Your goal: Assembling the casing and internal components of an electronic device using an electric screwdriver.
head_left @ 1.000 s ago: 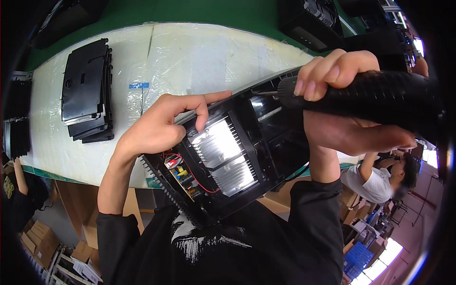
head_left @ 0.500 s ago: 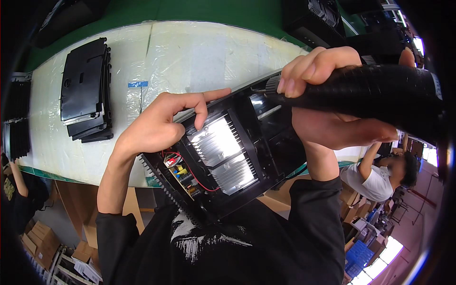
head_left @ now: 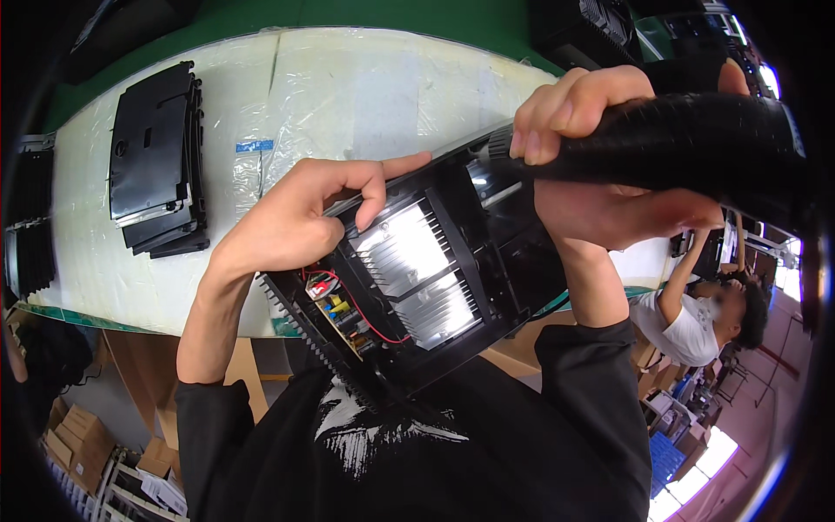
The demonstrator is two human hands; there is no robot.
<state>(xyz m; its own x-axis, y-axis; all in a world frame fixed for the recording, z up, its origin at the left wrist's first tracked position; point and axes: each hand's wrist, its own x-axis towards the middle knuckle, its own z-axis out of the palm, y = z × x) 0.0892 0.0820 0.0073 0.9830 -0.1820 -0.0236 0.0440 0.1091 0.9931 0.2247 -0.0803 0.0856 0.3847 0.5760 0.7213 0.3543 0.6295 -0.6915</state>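
A black electronics housing (head_left: 474,348) is tilted in front of my chest, its inside facing up. Inside it are a shiny finned metal heat sink (head_left: 424,300) and a small circuit board (head_left: 341,324) with red wires. My left hand (head_left: 291,217) grips the housing's far left edge, index finger stretched along the rim and another finger bent inside near the heat sink. In my right hand (head_left: 584,117) is a thick black barrel-shaped electric screwdriver (head_left: 678,143), fingers wrapped round it. Its ribbed front end points left over the housing's far side; the tip is hard to make out.
The plastic-covered white table (head_left: 339,96) has a stack of black panels (head_left: 152,148) on its left. Black finned units (head_left: 587,30) stand at the far right. Cardboard boxes (head_left: 83,439) are below left. A co-worker (head_left: 687,322) in a white shirt is to the right.
The housing has shifted slightly right and the screwdriver a little farther from me. Both hands keep their grips. The co-worker at right has moved slightly.
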